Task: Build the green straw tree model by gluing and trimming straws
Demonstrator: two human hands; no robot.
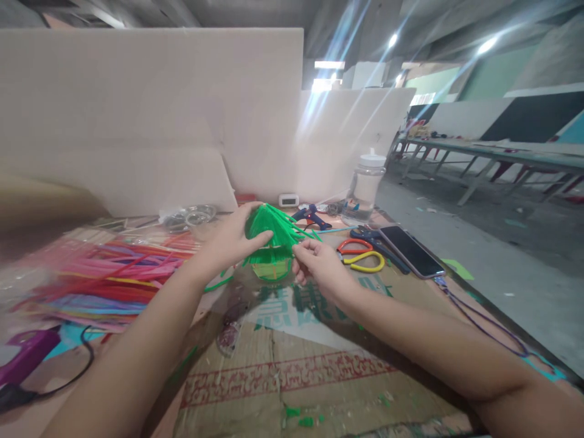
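A green cone-shaped craft piece [276, 228], built of what look like pipe cleaners, stands over a lighter yellow-green base [271, 269]. My left hand [241, 234] grips the cone from the left, thumb across its front and fingers behind it, partly hidden. At the cone's lower right edge, my right hand [312, 261] is closed in a pinch, seemingly on the end of a green pipe cleaner. Loose green strands [303, 228] stick out to the right just above those fingers.
Coloured pipe cleaners [132, 267] lie heaped on the left, near a purple tool [30, 356] with a black cord. Behind and right are a dark blue glue gun [312, 216], red-and-yellow-handled scissors [365, 260], pliers [383, 246], a phone [412, 251] and a water bottle [365, 188].
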